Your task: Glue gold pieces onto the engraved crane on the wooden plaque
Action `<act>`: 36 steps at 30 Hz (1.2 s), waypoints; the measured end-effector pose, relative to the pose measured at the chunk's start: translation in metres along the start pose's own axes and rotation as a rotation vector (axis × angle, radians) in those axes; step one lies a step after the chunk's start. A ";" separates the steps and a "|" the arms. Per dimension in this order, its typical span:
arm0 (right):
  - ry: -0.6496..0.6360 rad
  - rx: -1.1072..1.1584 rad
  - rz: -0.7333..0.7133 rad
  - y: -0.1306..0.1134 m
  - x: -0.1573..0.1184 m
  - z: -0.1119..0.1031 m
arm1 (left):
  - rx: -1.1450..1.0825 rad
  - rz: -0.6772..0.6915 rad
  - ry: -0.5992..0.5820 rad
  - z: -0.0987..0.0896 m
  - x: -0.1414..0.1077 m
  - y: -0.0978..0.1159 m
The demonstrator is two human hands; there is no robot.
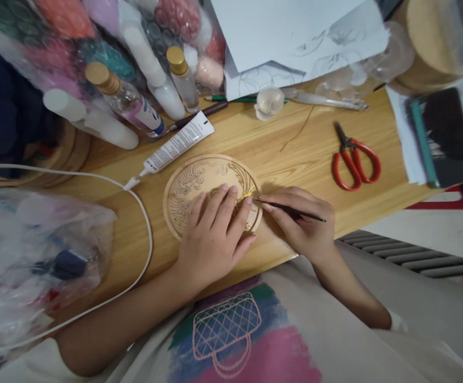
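A round wooden disc [193,183] with dark line patterns lies on the wooden table [287,159]. My left hand [215,234] rests flat across its lower middle, fingers spread, holding nothing. Gold strands [247,196] show on the disc's right part, beside the left fingertips. In my right hand [305,221] is a thin dark tool [295,210], pinched between thumb and fingers at the disc's right edge. Its tip points left and meets the gold strands. What exactly the tip touches is too small to tell.
A white tube [177,144] lies behind the disc, near glass bottles [131,103]. Red-handled scissors [354,162] are at the right, with a dark phone [446,138] beyond. A white cable [149,234] curves past a plastic bag [43,250] at the left. Papers [295,37] lie at the back.
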State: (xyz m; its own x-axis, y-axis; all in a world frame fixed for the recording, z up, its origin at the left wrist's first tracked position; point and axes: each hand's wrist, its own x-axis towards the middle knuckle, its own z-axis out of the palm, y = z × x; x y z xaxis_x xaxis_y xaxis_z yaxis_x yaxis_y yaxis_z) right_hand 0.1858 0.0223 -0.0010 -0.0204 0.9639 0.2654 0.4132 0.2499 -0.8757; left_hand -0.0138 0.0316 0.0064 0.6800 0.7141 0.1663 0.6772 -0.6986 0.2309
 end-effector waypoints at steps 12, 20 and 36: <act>-0.001 -0.013 -0.006 -0.002 0.000 0.000 | 0.061 0.029 0.010 -0.003 0.002 0.001; 0.001 -0.008 0.002 -0.002 -0.001 0.000 | 0.095 0.031 0.006 -0.004 0.004 0.002; 0.005 -0.013 -0.019 -0.002 -0.001 -0.001 | 0.128 0.034 0.001 -0.006 0.004 0.003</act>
State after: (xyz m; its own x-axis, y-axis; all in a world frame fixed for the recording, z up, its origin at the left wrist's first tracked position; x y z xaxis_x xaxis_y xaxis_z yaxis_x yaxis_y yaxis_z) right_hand 0.1863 0.0209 0.0007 -0.0245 0.9584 0.2842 0.4244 0.2674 -0.8651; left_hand -0.0106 0.0328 0.0132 0.7027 0.6901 0.1729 0.6844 -0.7221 0.1008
